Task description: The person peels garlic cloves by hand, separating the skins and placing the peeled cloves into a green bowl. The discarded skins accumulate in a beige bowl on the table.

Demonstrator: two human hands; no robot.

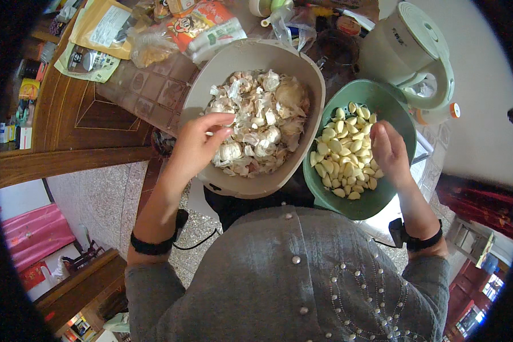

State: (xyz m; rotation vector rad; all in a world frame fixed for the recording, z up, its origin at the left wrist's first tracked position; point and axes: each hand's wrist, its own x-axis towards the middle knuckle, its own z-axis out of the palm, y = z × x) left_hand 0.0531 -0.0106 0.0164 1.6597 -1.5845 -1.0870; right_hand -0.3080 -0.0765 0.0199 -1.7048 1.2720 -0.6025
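My left hand [201,143] is over the left side of a beige plastic basin [199,85], thumb and fingers curled around a small white garlic piece [209,134], mostly hidden. In that basin lie unpeeled garlic bulbs [229,151] mixed with loose papery skins [288,92]. To the right, a green plastic basin [393,100] contains many peeled garlic cloves [346,149]. Over that basin's right side is my right hand [389,149], its fingers bent beside the cloves. Its palm is turned out of sight, so whether it holds something is hidden.
A pale green lidded jug [399,47] stands behind the green basin, near an orange-capped bottle [438,114]. Snack bags [201,23] and a tan pouch [102,28] lie along the tiled tabletop [154,87]. A wooden cabinet [94,115] is at left.
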